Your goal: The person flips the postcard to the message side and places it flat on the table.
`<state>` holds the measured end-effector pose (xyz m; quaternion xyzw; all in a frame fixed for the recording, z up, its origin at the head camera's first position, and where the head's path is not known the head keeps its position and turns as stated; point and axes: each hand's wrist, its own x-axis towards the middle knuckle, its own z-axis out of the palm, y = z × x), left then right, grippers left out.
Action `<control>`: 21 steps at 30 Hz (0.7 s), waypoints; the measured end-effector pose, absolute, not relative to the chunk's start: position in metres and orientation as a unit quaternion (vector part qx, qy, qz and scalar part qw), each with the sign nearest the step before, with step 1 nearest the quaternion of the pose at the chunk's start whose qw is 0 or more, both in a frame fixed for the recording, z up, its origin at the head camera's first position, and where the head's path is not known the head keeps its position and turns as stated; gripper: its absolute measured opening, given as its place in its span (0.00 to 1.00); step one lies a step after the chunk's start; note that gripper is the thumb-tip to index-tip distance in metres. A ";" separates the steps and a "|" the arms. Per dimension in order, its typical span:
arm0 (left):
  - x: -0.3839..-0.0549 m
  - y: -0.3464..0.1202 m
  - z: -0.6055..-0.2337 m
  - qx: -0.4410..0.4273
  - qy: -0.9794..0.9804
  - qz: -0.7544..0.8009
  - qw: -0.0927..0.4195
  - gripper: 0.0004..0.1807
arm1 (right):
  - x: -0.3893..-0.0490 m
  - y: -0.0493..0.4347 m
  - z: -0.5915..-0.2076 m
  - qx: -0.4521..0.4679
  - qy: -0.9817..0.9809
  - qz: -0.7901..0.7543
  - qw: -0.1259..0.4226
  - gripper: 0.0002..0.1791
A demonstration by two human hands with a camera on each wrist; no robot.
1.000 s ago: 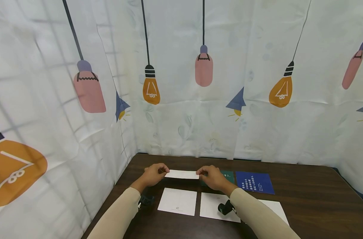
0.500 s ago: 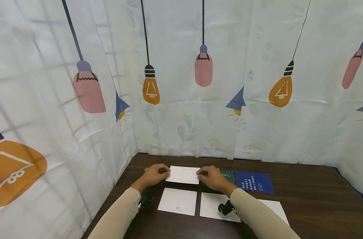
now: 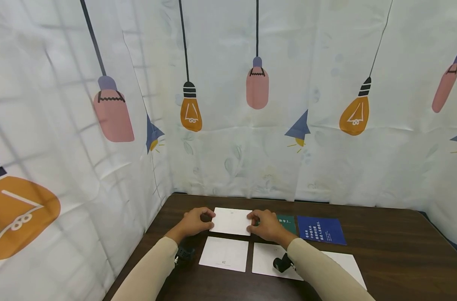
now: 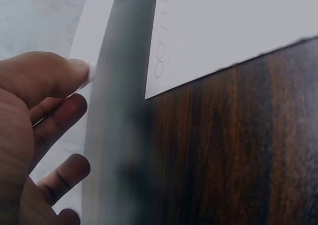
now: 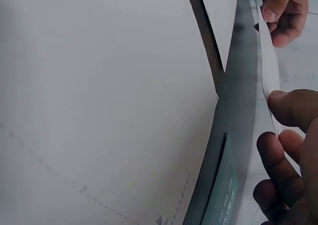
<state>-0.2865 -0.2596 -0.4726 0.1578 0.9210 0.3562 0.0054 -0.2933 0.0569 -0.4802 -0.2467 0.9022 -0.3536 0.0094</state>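
A white card with a small faint mark near its top edge is held between both hands at the far side of the table. My left hand pinches its left edge between thumb and fingers, as the left wrist view also shows. At the opposite edge, my right hand pinches it the same way. In the right wrist view the card appears nearly edge-on, with both hands on it. Just nearer to me, another white card lies flat on the table.
Partly under my right forearm lie two more white cards, a middle one and a right one. A green card with white lettering is partly hidden behind my right hand. Beside it lies a blue card. A patterned curtain borders the dark wooden table.
The held white card has tilted from a narrow strip to showing its broad face, and its lower edge has come down in the view. Both hands have kept their grip and barely moved.
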 end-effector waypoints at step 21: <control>-0.288 -0.255 -0.478 0.157 0.926 0.342 0.013 0.20 | -0.288 0.049 -0.482 -0.247 0.920 -0.303 -0.013 0.23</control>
